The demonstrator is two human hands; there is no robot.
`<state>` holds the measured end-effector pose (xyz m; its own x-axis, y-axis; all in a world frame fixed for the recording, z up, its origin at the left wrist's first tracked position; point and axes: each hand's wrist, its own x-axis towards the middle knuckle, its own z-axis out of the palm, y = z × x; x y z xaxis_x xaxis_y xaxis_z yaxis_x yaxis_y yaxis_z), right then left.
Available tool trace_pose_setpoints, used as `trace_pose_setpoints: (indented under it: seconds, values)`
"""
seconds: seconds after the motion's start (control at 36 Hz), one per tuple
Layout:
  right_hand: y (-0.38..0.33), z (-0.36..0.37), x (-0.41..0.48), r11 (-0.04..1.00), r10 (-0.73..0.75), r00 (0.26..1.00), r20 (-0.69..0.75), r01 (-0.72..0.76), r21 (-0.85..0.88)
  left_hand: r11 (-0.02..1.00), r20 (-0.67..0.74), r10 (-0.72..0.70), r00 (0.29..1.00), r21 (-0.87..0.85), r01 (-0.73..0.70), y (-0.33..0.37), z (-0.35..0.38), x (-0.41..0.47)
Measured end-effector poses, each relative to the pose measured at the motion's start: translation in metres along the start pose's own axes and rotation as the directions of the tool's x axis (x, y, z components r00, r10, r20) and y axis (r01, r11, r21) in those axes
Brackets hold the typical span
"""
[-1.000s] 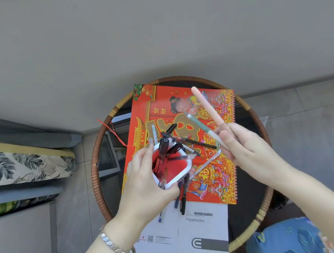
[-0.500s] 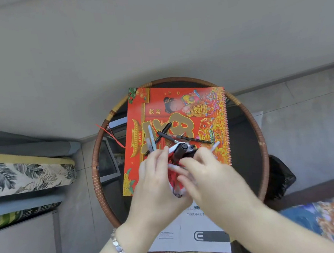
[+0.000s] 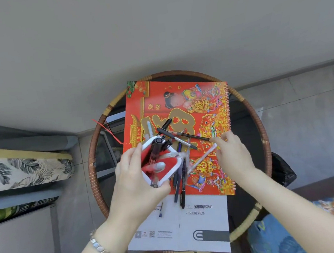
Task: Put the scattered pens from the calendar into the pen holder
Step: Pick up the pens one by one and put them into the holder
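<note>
Two bare hands work over a round, rattan-rimmed glass surface (image 3: 95, 148). Nearest the camera, a white instruction leaflet (image 3: 183, 227) lies at the near edge, partly under the bottom of the red calendar (image 3: 204, 107). The left hand (image 3: 138, 181), with a silver bracelet (image 3: 106, 250) on its wrist, has its grip closed around a red and white pen holder (image 3: 165, 164), held tilted above the calendar's left side; a dark marker (image 3: 156, 149) and a few other pens already stand in it. Just beside the holder, several dark pens (image 3: 181, 187) lie in a loose bunch across the calendar's lower edge and onto the leaflet. The right hand (image 3: 232, 155) reaches over the calendar's right half, thumb and forefinger pinched at the tip of a long black pen (image 3: 191, 135). A pale pink pen (image 3: 203, 159) lies slanted just below that hand. Farther up, more pens (image 3: 167, 123) lie crossed at the calendar's middle.
</note>
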<state>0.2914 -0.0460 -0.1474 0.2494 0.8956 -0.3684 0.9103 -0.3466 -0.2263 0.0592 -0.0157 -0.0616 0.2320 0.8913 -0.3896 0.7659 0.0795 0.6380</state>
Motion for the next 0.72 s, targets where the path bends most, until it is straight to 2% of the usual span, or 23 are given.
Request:
trace_pose_setpoints:
  seconds: [0.06,0.14,0.25,0.31,0.36,0.42,0.5,0.56,0.64,0.72]
  values:
    - [0.009,0.015,0.014,0.987,-0.03,0.99,0.136,0.051,-0.155,1.0,-0.003,-0.009,1.0,-0.003,0.009,-0.001,0.002,0.0]
    - [0.017,0.03,0.028,0.952,-0.128,0.963,0.236,0.186,-0.244,1.0,-0.004,-0.022,1.0,-0.017,0.022,-0.003,0.005,-0.001]
    - [0.031,0.036,0.033,0.888,-0.326,0.935,0.137,0.353,-0.295,0.999,0.0,-0.031,1.0,-0.041,0.031,-0.005,0.008,-0.002]
    - [0.034,0.034,0.03,0.856,-0.432,0.894,0.119,0.448,-0.258,0.998,0.004,-0.035,0.999,-0.045,0.035,-0.005,0.008,-0.002]
    - [0.035,0.026,0.029,0.864,-0.464,0.88,0.102,0.475,-0.169,0.998,0.004,-0.035,0.999,-0.053,0.036,-0.005,0.008,-0.001]
    - [0.03,0.019,0.032,0.901,-0.419,0.905,0.078,0.425,-0.089,0.997,0.0,-0.045,0.999,-0.064,0.045,-0.005,0.007,0.0]
    - [0.012,0.01,0.041,0.974,-0.228,0.973,0.047,0.227,0.031,0.995,-0.009,-0.06,0.998,-0.075,0.06,-0.006,0.004,0.003]
    - [0.001,0.012,0.05,0.985,-0.164,0.986,0.019,0.163,0.057,0.996,-0.017,-0.064,0.998,-0.068,0.063,-0.007,0.003,0.004]
    - [-0.011,0.018,0.065,0.996,-0.052,0.989,0.135,0.043,0.072,0.995,-0.023,-0.069,0.997,-0.068,0.067,-0.008,0.002,0.003]
    - [-0.016,0.025,0.071,1.0,0.0,0.978,0.208,-0.004,0.018,0.995,-0.017,-0.079,0.997,-0.07,0.077,-0.009,0.002,0.003]
